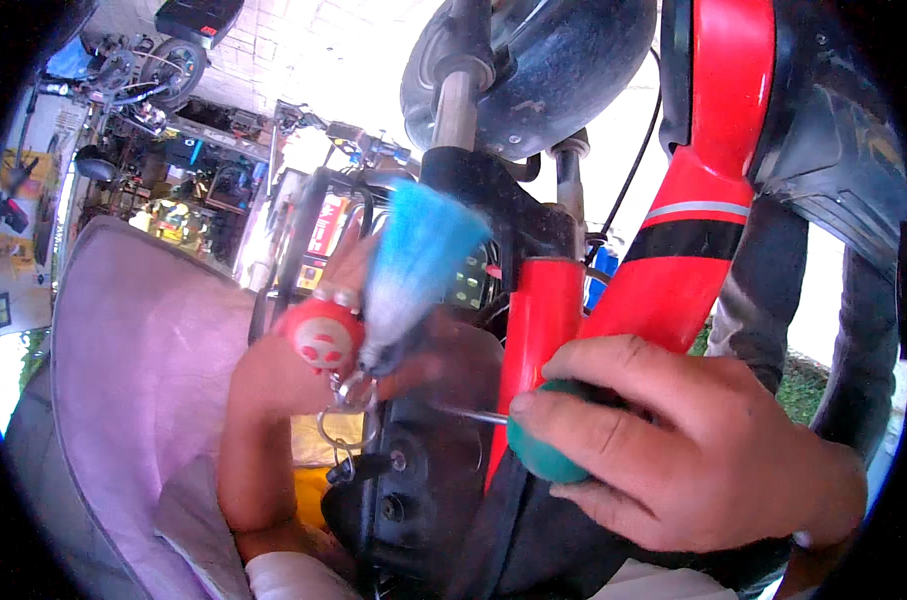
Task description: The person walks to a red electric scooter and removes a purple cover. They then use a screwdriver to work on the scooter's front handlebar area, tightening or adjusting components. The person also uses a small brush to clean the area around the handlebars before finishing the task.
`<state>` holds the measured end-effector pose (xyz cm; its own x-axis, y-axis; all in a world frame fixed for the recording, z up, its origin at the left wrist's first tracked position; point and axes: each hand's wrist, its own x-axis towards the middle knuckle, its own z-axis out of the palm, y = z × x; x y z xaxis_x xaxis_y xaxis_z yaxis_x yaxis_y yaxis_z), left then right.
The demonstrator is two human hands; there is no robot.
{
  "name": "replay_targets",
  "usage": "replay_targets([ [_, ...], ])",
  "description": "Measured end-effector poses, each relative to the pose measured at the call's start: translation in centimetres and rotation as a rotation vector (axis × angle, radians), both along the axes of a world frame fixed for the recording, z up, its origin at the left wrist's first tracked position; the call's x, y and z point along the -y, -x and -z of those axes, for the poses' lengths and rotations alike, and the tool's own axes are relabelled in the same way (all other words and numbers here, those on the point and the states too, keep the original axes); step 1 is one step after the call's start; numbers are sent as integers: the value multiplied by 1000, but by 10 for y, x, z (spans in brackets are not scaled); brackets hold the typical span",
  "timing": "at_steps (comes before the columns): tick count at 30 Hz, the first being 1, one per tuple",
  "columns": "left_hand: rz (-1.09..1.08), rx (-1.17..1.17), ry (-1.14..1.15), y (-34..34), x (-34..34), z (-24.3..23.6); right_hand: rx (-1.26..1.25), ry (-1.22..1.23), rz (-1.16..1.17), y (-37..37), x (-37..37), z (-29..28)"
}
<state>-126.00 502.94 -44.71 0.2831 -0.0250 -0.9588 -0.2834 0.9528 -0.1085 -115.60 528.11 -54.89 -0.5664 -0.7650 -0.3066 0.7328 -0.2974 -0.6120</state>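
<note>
My right hand (673, 440) is closed around the green handle of a screwdriver (548, 440). Its thin metal shaft points left toward a black panel (423, 470) on a red-framed two-wheeler (653, 290); the tip is blurred. My left hand (345, 270) reaches up on the other side of the panel, mostly covered by a key ring's charms, its fingers smeared and partly hidden. A blue and white tassel (418, 250) and a red round charm (321, 335) hang in front of it. A key (358, 467) sits by the lock in the panel.
A black rounded fender (543, 80) and fork tube (456, 110) rise at the top. Someone in grey trousers (768, 285) stands at the right. A pinkish cloth cover (153, 370) spreads at the left. Behind are a parked two-wheeler (173, 70) and cluttered shelves (188, 185).
</note>
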Motion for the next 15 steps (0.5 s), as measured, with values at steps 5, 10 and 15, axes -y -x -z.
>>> replay_targets([
  [5,138,-118,4,2,-14,-1,-55,0,112,-6,7,3],
  [10,135,-138,96,-13,-30,-19,-108,-18,219,-20,11,1],
  [15,21,-24,426,-13,-45,-20,35,5,245,-15,6,4],
])
